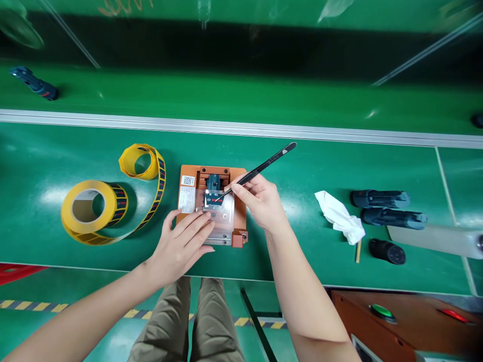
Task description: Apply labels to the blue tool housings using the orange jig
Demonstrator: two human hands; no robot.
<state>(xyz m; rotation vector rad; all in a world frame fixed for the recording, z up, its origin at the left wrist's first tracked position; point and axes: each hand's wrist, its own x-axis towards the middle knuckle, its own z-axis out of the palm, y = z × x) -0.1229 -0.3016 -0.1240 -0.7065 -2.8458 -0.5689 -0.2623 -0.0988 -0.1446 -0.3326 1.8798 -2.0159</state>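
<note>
Bench (309, 161) in green fills the view, and everything else can be placed from the orange jig (240, 201) near its front edge. Left of the jig lies a label roll (94, 208), yellow, with a strip looping back toward the jig. Right of the jig, well apart, three dark handles (388, 217) lie in a stack, with a white cloth (341, 216) between them and the jig. Far left and behind the jig, past the metal rail, sits a blue tool (33, 84). On the jig a clear plate (222, 226) covers the lower half, and a small blue part (213, 193) with a red mark sits at its upper edge. The left hand (183, 246) lies flat, fingers spread, pressing on the plate and grasping nothing. The right hand (260, 198), just right of the jig's middle, pinches black tweezers (260, 168), whose tip meets the part at the red mark. This looks like a label being set or adjusted on the seated part. The next move seems to call for a steady tip, light pressure along the mark, and the left hand keeping the plate from sliding.
</note>
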